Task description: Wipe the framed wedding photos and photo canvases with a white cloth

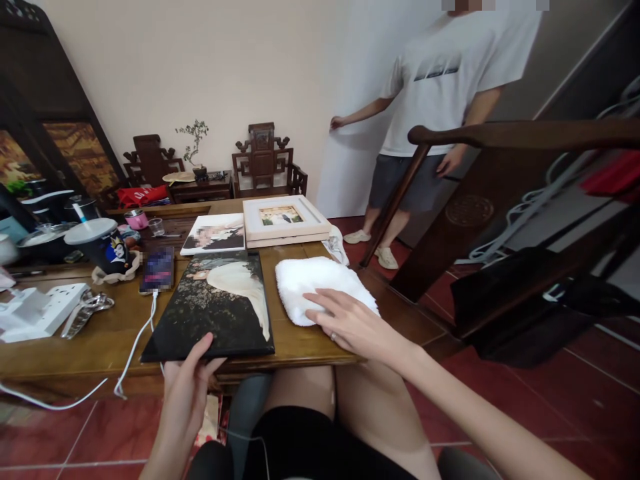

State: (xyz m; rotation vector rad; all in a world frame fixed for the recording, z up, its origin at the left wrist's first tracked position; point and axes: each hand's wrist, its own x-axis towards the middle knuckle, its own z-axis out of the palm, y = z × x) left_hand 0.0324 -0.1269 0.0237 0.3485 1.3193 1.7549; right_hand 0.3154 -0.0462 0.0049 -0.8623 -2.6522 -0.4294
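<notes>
My left hand (pixel 193 373) grips the near edge of a dark photo album (pixel 220 300), thumb on top and fingers underneath. The album lies on the wooden table, its cover showing a figure in a long white dress. My right hand (pixel 345 320) rests on a folded white fluffy towel (pixel 310 280) to the right of the album, its fingers stretched over the cloth. Beyond the album lie a white photo panel (pixel 227 227) and a boxed picture frame (pixel 320 217).
A phone (pixel 157 270) on a white cable, a lidded cup (pixel 100 247) and a power strip (pixel 47 310) stand on the left of the table (pixel 115 357). A dark wooden chair (pixel 425 233) is at the right. Behind it stands a person (pixel 440 87).
</notes>
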